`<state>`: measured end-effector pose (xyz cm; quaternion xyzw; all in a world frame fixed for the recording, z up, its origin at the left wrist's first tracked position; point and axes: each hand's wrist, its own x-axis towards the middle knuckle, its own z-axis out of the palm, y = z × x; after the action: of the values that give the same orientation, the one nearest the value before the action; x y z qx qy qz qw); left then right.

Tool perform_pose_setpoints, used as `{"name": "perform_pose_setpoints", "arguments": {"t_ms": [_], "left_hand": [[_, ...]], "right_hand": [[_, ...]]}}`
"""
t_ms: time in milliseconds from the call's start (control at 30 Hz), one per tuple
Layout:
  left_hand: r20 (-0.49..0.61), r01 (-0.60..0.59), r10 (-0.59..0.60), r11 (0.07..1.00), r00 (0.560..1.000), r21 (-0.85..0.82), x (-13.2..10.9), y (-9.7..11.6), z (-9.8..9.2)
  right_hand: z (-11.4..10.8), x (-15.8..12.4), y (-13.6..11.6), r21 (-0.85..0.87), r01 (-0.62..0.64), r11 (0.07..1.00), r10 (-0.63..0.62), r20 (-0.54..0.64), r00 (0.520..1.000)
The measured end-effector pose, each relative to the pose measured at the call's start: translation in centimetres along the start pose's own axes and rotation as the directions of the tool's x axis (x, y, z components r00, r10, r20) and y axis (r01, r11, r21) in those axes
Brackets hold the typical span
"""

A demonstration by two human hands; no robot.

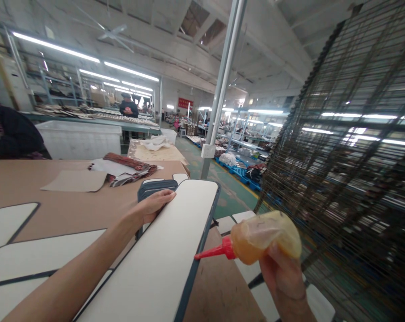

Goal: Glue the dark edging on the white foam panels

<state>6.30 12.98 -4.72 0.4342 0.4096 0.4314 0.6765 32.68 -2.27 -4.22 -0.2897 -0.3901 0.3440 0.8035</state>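
Note:
A long white panel with a dark blue-grey edge (pixel 169 250) lies tilted across the front of the table. My left hand (pixel 157 202) grips its left edge near the far end, thumb on the white face and the other fingers mostly hidden. In my right hand (pixel 283 273) is a squeeze bottle of amber glue-like liquid (pixel 256 237), lying nearly level. Its red nozzle (pixel 216 251) points left, and the tip is at the panel's right edge; whether it touches I cannot tell. Behind my left hand stands a stack of dark-edged pieces (pixel 157 188).
More white dark-edged panels (pixel 44 250) lie on the brown table (pixel 71 210) at left. Folded fabric (pixel 128 167) and a beige sheet (pixel 75 180) are further back. A metal post (pixel 219 89) and a tall wire rack (pixel 343 134) stand beyond. Someone's dark sleeve (pixel 14 129) shows at far left.

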Motion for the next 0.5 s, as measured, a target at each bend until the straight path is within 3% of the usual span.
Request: {"name": "perform_pose_setpoints", "arguments": {"t_ms": [500], "left_hand": [[0.015, -0.034, 0.034, 0.999, 0.999, 0.019, 1.7, 1.9, 0.3]], "right_hand": [[-0.1, -1.0, -0.6, 0.021, 0.004, 1.000, -0.005, 0.080, 0.997]]}}
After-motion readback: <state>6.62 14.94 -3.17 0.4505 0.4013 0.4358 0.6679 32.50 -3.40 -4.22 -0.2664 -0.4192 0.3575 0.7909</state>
